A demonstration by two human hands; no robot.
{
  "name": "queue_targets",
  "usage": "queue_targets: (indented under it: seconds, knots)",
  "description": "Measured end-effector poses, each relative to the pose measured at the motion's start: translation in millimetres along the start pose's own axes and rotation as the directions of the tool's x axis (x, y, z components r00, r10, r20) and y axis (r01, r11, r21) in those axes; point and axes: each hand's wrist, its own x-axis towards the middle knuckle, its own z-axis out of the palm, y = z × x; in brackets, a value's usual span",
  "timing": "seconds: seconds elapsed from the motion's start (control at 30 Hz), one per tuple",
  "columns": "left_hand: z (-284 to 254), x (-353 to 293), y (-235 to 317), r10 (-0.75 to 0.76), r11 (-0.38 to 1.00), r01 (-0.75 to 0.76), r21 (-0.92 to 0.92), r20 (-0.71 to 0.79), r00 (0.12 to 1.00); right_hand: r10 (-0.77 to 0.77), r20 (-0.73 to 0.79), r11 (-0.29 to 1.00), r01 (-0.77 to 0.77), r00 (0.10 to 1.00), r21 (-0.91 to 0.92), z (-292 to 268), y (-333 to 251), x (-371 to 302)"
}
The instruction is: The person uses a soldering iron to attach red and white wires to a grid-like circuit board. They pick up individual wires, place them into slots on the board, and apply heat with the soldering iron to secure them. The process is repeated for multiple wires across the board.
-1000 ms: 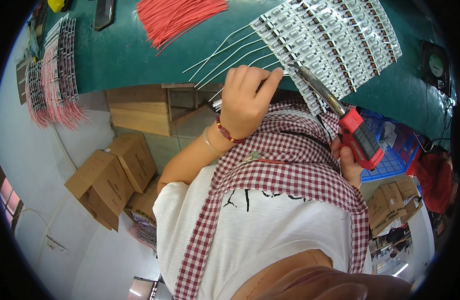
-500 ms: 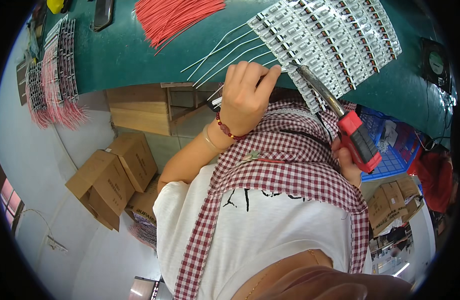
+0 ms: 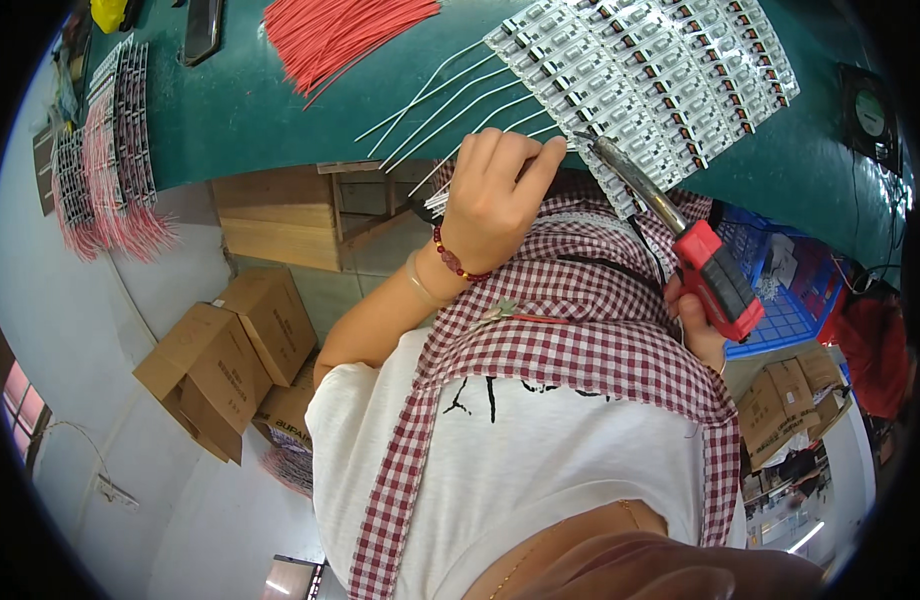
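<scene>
My left hand (image 3: pixel 497 190) is closed, thumb and forefinger pinched at the lower left edge of a panel of small circuit boards (image 3: pixel 645 75). A bundle of thin white wires (image 3: pixel 437 203) pokes out from under the palm. Several more white wires (image 3: pixel 435 100) stretch left from the panel's edge. My right hand (image 3: pixel 695 318) grips a soldering iron (image 3: pixel 718 275) by its red and black handle, partly hidden behind it. Its metal tip points up-left and lies over the panel's edge, close beside my left fingertips; whether it touches a pad I cannot tell.
A pile of red wires (image 3: pixel 345 35) and a phone (image 3: pixel 202 30) lie on the green table (image 3: pixel 240 120). Boards with red and white wires (image 3: pixel 120 150) hang over its left edge. A round black device (image 3: pixel 870 118) sits at right. Below are a blue basket (image 3: pixel 780 315) and cardboard boxes (image 3: pixel 205 375).
The panel and its wires sit slightly further left in the picture. My left hand and the iron have barely moved, with the tip still at the panel's edge.
</scene>
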Motion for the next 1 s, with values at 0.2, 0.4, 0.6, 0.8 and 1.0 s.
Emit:
queue_targets:
  seconds: [0.2, 0.4, 0.6, 0.8, 1.0]
  knots:
    - [0.6, 0.4, 0.5, -0.011, 1.000, 0.011, 0.025, 0.004, 1.000, -0.072, 0.016, 0.967, 0.073, 0.997, -0.244, -2.3, 12.1, -5.2]
    - [-0.5, 2.0, 1.5, -0.015, 0.999, 0.014, 0.040, 0.017, 1.000, 0.044, -0.014, 0.996, -0.045, 0.999, -0.079, -0.3, 4.7, -11.2]
    - [1.4, 1.6, 2.1, -0.011, 0.999, 0.011, 0.053, -0.002, 1.000, 0.041, -0.016, 0.998, -0.040, 0.999, 0.055, -5.9, 3.3, -11.4]
    - [0.4, 2.1, 1.3, 0.005, 0.998, -0.007, 0.070, 0.017, 1.000, 0.055, 0.001, 0.998, -0.055, 0.999, 0.013, -2.5, -8.1, -8.6]
    - [-0.3, 0.8, 2.3, 0.000, 0.998, -0.001, 0.068, 0.015, 1.000, -0.114, 0.009, 0.923, 0.110, 0.993, -0.369, 4.0, 6.7, -4.0]
